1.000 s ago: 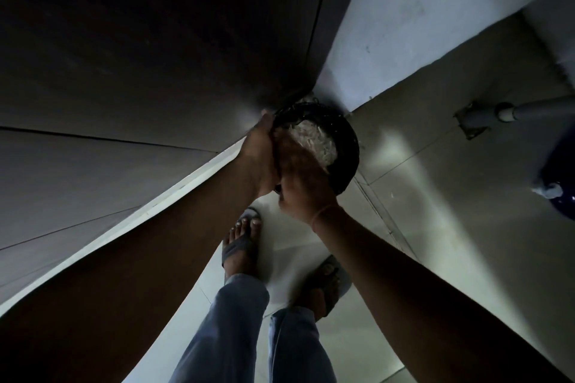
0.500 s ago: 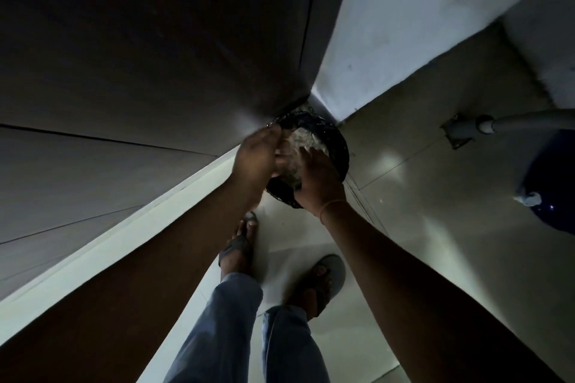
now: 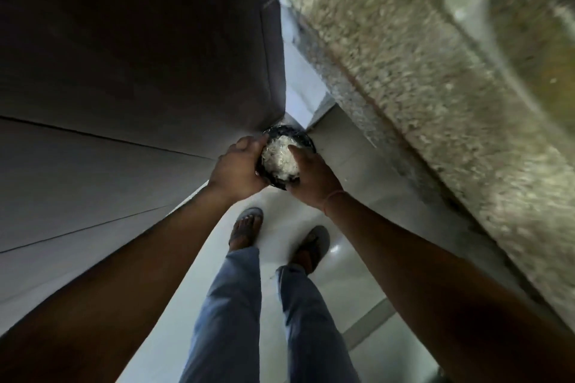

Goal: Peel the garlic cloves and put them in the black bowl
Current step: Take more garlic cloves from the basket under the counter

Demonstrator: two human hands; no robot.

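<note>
— How many bowls?
— One black bowl [image 3: 306, 142], in the middle, just left of the speckled counter [image 3: 404, 78], heaped with white papery shreds [image 3: 278, 158].
— And hands?
— Two. The left hand [image 3: 238, 166] curls round its left rim; the right hand [image 3: 312, 179] clasps the right side, thumb across the heap.

My left hand [image 3: 239, 166] and right hand [image 3: 311, 180] flank the bowl [image 3: 306, 140] of peels [image 3: 280, 157], cabinet [image 3: 124, 71] on its left, table [image 3: 435, 102] on its right, floor [image 3: 357, 162] below.
</note>
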